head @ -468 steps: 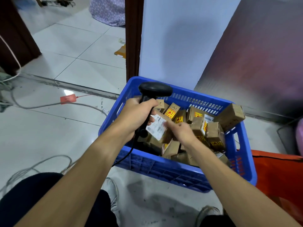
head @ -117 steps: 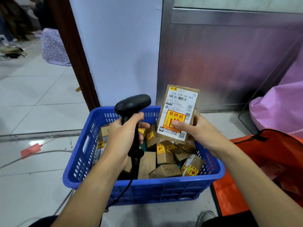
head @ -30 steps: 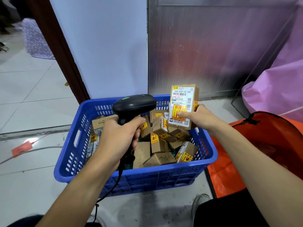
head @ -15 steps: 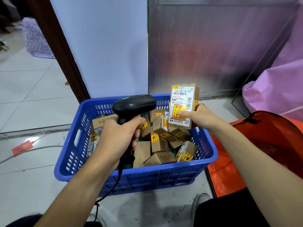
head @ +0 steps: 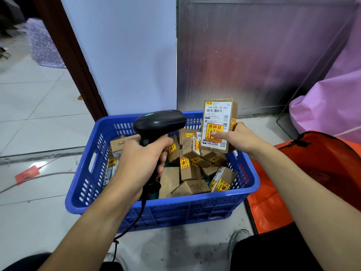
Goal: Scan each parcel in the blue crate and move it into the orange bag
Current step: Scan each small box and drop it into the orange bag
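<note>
The right hand [head: 240, 139] grips a flat brown cardboard parcel [head: 218, 125] upright, thumb pressed on the printed white shipping label and yellow-and-red sticker that face the camera, fingers wrapped behind the far edge. The parcel is held above the back right corner of the blue perforated plastic crate [head: 162, 204], clear of the contents below.

The left hand [head: 140, 163] is clenched round the handle of a black corded handheld barcode scanner [head: 159, 123]. The scanner head sits just to the left of the held parcel, at about the same height, a green mark showing on top. Its black cable [head: 134, 222] drops from under the left hand, over the crate's near wall to the floor.

Beneath both hands the crate holds a loose heap of small brown cardboard boxes [head: 190, 169], most bearing yellow-and-red stickers, some with handwriting on them.

To the right of the right hand, touching the crate's right side, lies the orange fabric bag [head: 316, 169] with its mouth open. Beyond it is a pink plastic sack [head: 330, 110]. Far left of the left hand, a red tag [head: 27, 174] lies on the pale tiled floor [head: 39, 106].
</note>
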A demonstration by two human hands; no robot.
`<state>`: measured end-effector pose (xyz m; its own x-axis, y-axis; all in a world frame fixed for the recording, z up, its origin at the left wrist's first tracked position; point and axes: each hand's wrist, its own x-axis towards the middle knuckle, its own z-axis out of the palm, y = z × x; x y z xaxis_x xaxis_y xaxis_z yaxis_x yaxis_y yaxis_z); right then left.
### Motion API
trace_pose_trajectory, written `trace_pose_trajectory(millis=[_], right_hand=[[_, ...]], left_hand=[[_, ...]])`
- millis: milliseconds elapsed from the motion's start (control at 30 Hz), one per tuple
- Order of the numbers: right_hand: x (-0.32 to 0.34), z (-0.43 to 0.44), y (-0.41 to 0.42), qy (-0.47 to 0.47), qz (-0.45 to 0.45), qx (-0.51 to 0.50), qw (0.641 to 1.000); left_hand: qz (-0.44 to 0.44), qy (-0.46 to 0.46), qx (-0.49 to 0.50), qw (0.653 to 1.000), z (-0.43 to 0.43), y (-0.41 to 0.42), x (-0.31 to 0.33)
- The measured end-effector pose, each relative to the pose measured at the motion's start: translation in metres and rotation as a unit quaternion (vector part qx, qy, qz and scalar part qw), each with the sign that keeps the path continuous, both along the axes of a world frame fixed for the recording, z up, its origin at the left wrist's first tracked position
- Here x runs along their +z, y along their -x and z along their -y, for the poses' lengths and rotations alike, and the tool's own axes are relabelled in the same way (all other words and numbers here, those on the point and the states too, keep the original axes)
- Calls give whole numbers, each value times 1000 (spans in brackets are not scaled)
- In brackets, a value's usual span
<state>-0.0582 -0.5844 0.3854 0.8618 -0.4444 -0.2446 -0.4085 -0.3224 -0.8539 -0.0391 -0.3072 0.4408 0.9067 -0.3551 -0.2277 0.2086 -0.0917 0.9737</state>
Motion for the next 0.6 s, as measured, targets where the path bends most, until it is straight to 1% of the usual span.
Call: trace_pose_trajectory(millis=[600], right_hand=[[5,-5,1,-3,-3,8,1000]], left_hand=[[14,7,0,1000,1,-4,-4]])
